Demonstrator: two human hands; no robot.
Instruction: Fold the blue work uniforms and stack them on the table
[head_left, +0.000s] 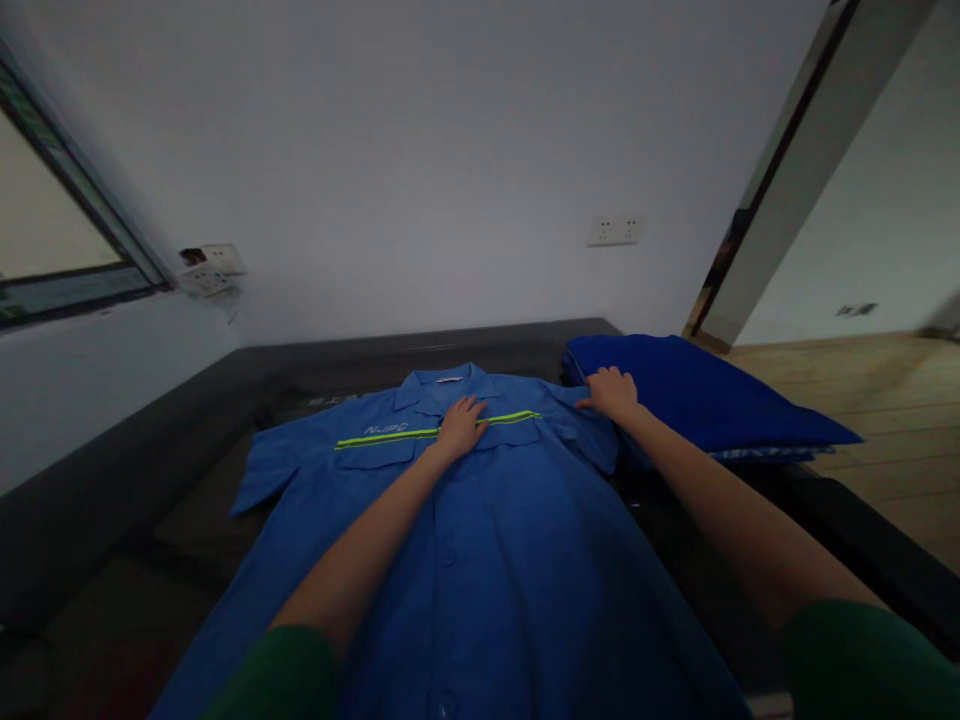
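A blue short-sleeved work shirt [480,520] lies spread front side up, its collar pointing away from me. It has a yellow-green stripe across the chest, flap pockets and buttons down the middle. My left hand [460,428] rests flat on the chest, over the stripe below the collar, with its fingers stretched out. At the end of the sleeve on the right lies my right hand [613,392], thumb apart from the fingers, touching the cloth. Just beyond it is a folded stack of darker blue cloth [697,390].
The shirt lies on a dark surface with a raised back rim [427,345] along the white wall. Wall sockets [615,231] are above it, and a cluttered socket [214,265] is at the left near a window [60,200]. Wood-look floor [885,400] shows at the right.
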